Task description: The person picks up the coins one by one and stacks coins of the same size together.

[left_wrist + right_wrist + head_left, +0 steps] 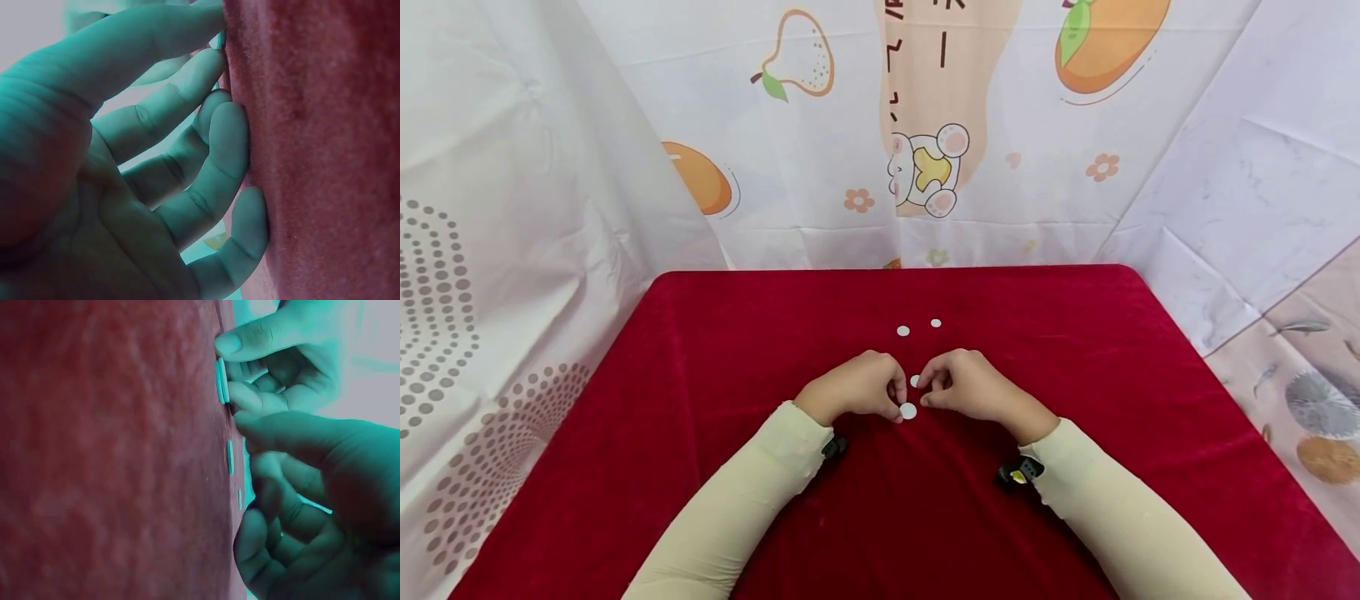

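Note:
Near the middle of the red cloth, my left hand (863, 383) has its thumb and index finger at the edges of a small stack of flat white discs (908, 411). From the right wrist view, the stack (222, 381) looks like two discs lying flat, one on the other, held between those fingertips. Just to the right is my right hand (977, 387), its thumb and index finger apart and nothing seen between them. Its index fingertip lies beside another white disc (915, 381); whether they touch, I cannot tell. In the left wrist view the left fingertips (228, 134) rest on the cloth.
Two more white discs, one on the left (903, 331) and one on the right (936, 322), lie farther back on the red cloth (737, 333). A printed white curtain (805, 183) hangs behind the table's far edge, with more sheets at both sides.

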### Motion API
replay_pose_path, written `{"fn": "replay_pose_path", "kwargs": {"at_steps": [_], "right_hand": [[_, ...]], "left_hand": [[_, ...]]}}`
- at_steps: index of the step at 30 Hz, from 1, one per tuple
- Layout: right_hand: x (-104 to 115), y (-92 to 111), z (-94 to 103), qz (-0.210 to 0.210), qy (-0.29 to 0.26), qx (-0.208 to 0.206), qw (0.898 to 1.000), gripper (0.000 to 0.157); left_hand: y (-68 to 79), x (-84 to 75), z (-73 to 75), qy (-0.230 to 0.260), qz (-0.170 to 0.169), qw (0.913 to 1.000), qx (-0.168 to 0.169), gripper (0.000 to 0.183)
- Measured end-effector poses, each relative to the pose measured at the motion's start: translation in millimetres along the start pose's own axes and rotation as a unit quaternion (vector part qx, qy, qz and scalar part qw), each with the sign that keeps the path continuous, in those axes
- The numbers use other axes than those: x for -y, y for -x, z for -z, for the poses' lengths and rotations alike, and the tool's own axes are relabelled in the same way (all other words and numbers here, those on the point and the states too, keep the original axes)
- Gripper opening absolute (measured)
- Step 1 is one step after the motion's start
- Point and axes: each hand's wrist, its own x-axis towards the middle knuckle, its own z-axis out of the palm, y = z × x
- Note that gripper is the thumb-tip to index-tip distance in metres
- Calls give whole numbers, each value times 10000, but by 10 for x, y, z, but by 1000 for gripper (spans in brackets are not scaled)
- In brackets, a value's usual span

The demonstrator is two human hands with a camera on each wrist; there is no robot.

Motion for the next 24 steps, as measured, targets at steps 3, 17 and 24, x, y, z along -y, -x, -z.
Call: {"fn": "replay_pose_path", "kwargs": {"at_steps": [3,17,24], "right_hand": [[-40,-22,17,-35,-242,-119,9996,17],[-168,-52,57,-319,-770,33,9965,33],[-154,-54,49,-381,-608,98,9974,36]], "left_hand": [[16,2,2,17,29,10000,-10,18],[37,21,-114,-36,234,9991,-359,15],[167,-78,-190,-326,409,9960,-719,18]]}}
